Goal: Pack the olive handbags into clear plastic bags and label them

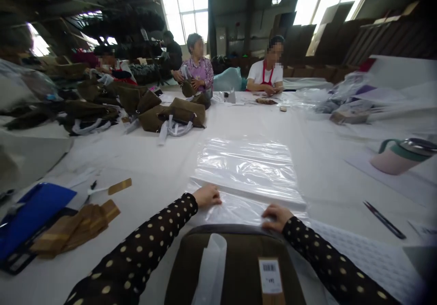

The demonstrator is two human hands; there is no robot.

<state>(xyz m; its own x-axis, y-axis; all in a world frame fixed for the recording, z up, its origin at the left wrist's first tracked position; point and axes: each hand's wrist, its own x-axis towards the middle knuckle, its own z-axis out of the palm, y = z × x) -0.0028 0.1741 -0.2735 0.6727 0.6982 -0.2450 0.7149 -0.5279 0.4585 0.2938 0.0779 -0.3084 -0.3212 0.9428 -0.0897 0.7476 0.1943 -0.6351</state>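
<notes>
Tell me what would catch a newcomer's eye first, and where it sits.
Probably the shiny clear plastic in the centre, with the left hand and right hand at its near part. Just below it, the dark bag with a white label stands out. A bright blue item likely draws the eye at far left.

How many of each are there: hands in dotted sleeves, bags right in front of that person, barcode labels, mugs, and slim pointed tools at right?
Hands in dotted sleeves: 2 (left hand, right hand)
Bag in front: 1
Barcode label: 1
Mug: 1
Pointed tool: 1
Total: 6
</notes>
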